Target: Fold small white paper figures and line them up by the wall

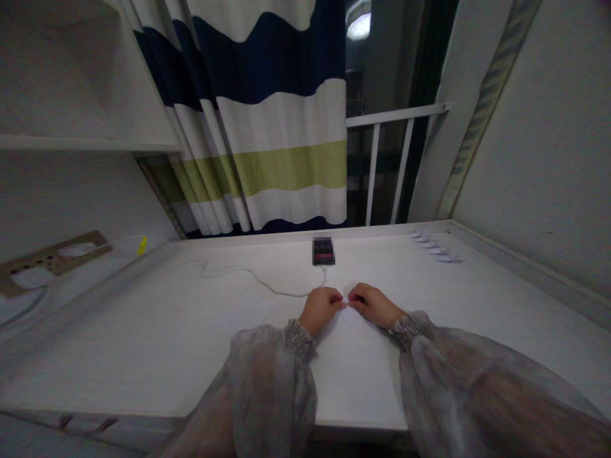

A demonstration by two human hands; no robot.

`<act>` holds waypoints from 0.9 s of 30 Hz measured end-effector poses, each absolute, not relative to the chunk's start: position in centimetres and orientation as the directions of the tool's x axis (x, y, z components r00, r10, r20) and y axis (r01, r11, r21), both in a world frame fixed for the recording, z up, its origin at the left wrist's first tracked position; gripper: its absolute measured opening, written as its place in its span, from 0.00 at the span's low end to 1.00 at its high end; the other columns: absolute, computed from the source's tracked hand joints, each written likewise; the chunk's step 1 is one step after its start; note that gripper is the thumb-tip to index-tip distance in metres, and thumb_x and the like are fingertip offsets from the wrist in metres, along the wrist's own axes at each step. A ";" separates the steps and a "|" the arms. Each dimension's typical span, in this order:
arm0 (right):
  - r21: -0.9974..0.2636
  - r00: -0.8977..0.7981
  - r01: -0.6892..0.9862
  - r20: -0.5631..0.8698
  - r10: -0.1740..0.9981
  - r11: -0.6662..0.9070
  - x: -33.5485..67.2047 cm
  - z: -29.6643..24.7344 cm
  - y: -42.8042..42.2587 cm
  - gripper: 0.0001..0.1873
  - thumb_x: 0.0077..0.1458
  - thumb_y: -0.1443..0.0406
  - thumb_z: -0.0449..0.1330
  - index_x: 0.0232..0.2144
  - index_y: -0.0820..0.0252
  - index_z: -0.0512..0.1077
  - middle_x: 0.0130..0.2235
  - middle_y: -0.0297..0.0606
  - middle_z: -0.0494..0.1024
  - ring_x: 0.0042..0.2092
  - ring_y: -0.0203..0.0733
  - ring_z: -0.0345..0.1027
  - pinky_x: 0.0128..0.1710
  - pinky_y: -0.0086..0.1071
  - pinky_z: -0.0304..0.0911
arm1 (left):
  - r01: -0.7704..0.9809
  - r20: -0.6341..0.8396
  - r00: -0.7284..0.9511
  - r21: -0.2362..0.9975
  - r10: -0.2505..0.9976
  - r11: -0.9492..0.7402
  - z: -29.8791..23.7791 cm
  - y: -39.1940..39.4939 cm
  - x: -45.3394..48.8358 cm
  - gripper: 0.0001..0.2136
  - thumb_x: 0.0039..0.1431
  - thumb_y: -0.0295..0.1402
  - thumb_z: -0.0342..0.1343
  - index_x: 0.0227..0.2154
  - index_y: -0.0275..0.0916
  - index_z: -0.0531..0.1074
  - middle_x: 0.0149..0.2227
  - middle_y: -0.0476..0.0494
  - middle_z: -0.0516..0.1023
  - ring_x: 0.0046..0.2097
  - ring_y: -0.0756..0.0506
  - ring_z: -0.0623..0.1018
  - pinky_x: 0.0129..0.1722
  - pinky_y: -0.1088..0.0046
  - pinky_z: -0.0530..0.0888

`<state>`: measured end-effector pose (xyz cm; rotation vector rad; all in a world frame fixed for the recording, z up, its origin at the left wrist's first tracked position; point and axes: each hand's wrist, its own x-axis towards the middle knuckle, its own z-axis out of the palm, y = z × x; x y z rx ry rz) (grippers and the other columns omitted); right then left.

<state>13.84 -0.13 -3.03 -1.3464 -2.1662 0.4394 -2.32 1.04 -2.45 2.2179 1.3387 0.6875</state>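
Close together over the white desk, my left hand (323, 309) and my right hand (375, 305) both pinch a small piece of white paper (345, 313). Thumb and fingertips are pressed together on each hand. The paper shows only in part between and below the fingertips, and its exact folded shape is hard to make out against the desk. To the left of my left hand lies a flat sheet of white paper (248, 314), barely distinct from the desktop. At the back right, several small folded white papers (433, 246) sit in a row.
A dark device (323, 252), blurred out, stands behind my hands with a white cable (258, 278) running left from it. On the left wall hangs a power strip (55, 257) with plugs in it. A striped curtain (286, 168) and a window railing (396, 117) are behind the desk (143, 343).
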 end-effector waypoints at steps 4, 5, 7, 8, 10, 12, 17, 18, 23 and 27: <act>-0.528 -0.364 0.717 0.273 0.890 0.455 14.0 -3.0 0.0 0.03 0.46 0.71 0.53 0.24 0.63 0.67 0.28 0.38 0.68 0.31 0.38 0.61 0.33 0.31 0.58 | 0.629 0.185 0.485 0.605 0.855 -0.488 -2.5 1.5 -2.7 0.08 0.47 0.29 0.51 0.30 0.35 0.74 0.28 0.46 0.76 0.29 0.51 0.72 0.32 0.76 0.68; -0.527 -0.369 0.716 0.274 0.888 0.459 14.0 -3.0 0.1 0.03 0.47 0.71 0.53 0.24 0.63 0.67 0.28 0.38 0.68 0.31 0.37 0.61 0.33 0.31 0.58 | 0.626 0.184 0.506 0.593 0.843 -0.506 -2.4 1.5 -2.8 0.08 0.46 0.28 0.52 0.29 0.35 0.74 0.28 0.46 0.75 0.29 0.51 0.72 0.32 0.76 0.68; -0.526 -0.377 0.712 0.272 0.885 0.465 14.0 -3.1 0.2 0.04 0.47 0.71 0.53 0.24 0.63 0.67 0.28 0.38 0.68 0.32 0.37 0.61 0.33 0.30 0.58 | 0.636 0.194 0.526 0.557 0.828 -0.534 -2.3 1.6 -3.1 0.08 0.46 0.30 0.52 0.29 0.35 0.74 0.28 0.45 0.74 0.29 0.50 0.71 0.32 0.76 0.68; -0.524 -0.381 0.711 0.273 0.883 0.469 14.0 -3.1 0.2 0.04 0.47 0.71 0.53 0.24 0.63 0.67 0.28 0.38 0.68 0.31 0.37 0.61 0.33 0.30 0.58 | 0.638 0.194 0.532 0.548 0.824 -0.541 -2.2 1.7 -3.2 0.08 0.46 0.30 0.52 0.29 0.35 0.74 0.28 0.45 0.74 0.29 0.50 0.71 0.32 0.75 0.68; -0.512 -0.395 0.709 0.280 0.875 0.484 14.1 -3.3 0.2 0.04 0.48 0.71 0.52 0.24 0.62 0.66 0.28 0.37 0.68 0.31 0.37 0.61 0.32 0.30 0.58 | 0.638 0.180 0.539 0.550 0.823 -0.538 -2.2 1.8 -3.4 0.09 0.45 0.31 0.52 0.29 0.35 0.74 0.28 0.46 0.74 0.29 0.51 0.71 0.32 0.75 0.68; -0.489 -0.426 0.703 0.292 0.856 0.516 14.2 -3.3 0.2 0.04 0.48 0.70 0.52 0.25 0.63 0.66 0.28 0.38 0.68 0.31 0.38 0.60 0.32 0.31 0.58 | 0.635 0.158 0.549 0.559 0.820 -0.533 -2.2 1.8 -3.5 0.09 0.45 0.30 0.52 0.29 0.34 0.74 0.27 0.47 0.73 0.28 0.51 0.70 0.32 0.76 0.67; -0.458 -0.505 0.679 0.277 0.818 0.574 14.5 -2.9 0.2 0.03 0.48 0.72 0.52 0.26 0.63 0.65 0.29 0.38 0.68 0.31 0.37 0.60 0.33 0.31 0.59 | 0.635 0.168 0.575 0.526 0.801 -0.566 -2.2 1.8 -3.5 0.08 0.45 0.28 0.50 0.28 0.34 0.73 0.26 0.48 0.72 0.28 0.51 0.69 0.31 0.76 0.67; -0.460 -0.513 0.675 0.270 0.815 0.577 14.6 -2.8 0.2 0.04 0.48 0.72 0.52 0.26 0.63 0.65 0.29 0.38 0.68 0.31 0.37 0.60 0.33 0.31 0.59 | 0.633 0.178 0.582 0.515 0.794 -0.579 -2.2 1.7 -3.5 0.08 0.45 0.28 0.50 0.28 0.34 0.73 0.26 0.48 0.72 0.28 0.51 0.69 0.31 0.76 0.66; -0.433 -0.558 0.655 0.275 0.783 0.619 14.9 -2.7 0.3 0.04 0.49 0.71 0.52 0.27 0.64 0.66 0.30 0.40 0.68 0.33 0.38 0.61 0.36 0.33 0.59 | 0.593 0.213 0.647 0.463 0.732 -0.659 -2.1 1.7 -3.8 0.06 0.47 0.26 0.50 0.27 0.35 0.71 0.27 0.48 0.71 0.30 0.52 0.69 0.32 0.77 0.66; -0.395 -0.596 0.640 0.287 0.750 0.659 15.0 -2.9 0.2 0.04 0.50 0.69 0.52 0.27 0.64 0.67 0.29 0.40 0.69 0.34 0.39 0.61 0.36 0.34 0.60 | 0.540 0.248 0.716 0.395 0.652 -0.743 -2.3 1.9 -4.1 0.05 0.49 0.26 0.49 0.27 0.35 0.70 0.28 0.47 0.70 0.32 0.51 0.69 0.34 0.77 0.66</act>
